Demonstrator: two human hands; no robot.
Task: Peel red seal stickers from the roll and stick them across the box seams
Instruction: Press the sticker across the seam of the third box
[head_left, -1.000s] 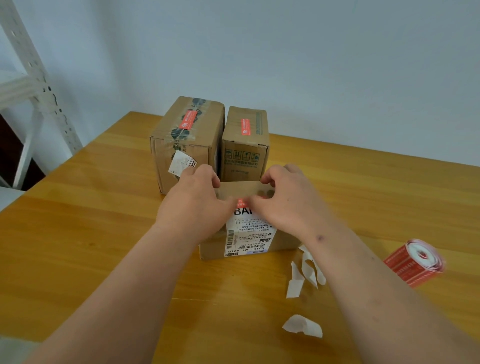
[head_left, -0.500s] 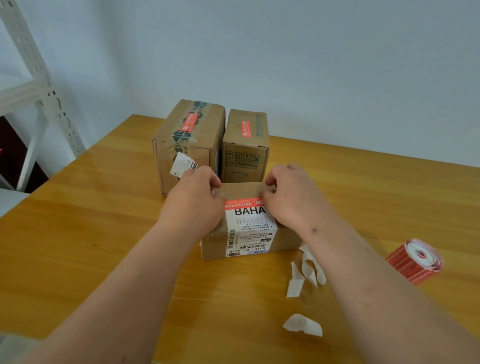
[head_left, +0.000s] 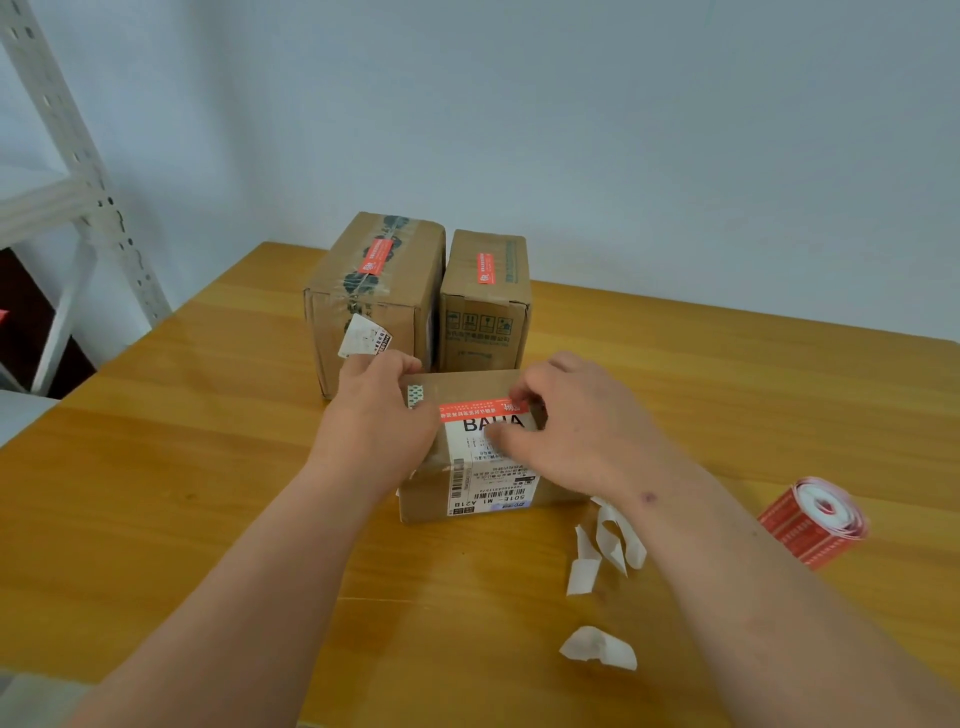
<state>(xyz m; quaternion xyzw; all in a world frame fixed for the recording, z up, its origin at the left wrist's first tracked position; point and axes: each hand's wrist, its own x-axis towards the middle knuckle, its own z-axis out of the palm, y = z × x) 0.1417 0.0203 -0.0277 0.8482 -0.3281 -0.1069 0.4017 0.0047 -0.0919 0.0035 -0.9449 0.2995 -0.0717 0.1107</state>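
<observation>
A small cardboard box (head_left: 426, 501) with a white shipping label stands in front of me on the table. A red seal sticker (head_left: 475, 409) lies across its top, just above the label. My left hand (head_left: 376, 421) grips the box's left side, fingers curled over its far edge. My right hand (head_left: 571, 431) rests on the box's right side, with bent fingertips pressing the sticker's right end and the thumb on the label. The red sticker roll (head_left: 810, 522) lies on its side at the right.
Two taller boxes stand behind, the left box (head_left: 374, 312) and the right box (head_left: 485, 317), each with a red sticker on top. White backing scraps (head_left: 602, 551) lie right of the near box, another scrap (head_left: 597, 647) nearer me. A white metal shelf frame (head_left: 78, 171) stands at left.
The sticker, held bunched between both hands a second ago, now lies flat across the box top. My hands have spread apart to its two ends.
</observation>
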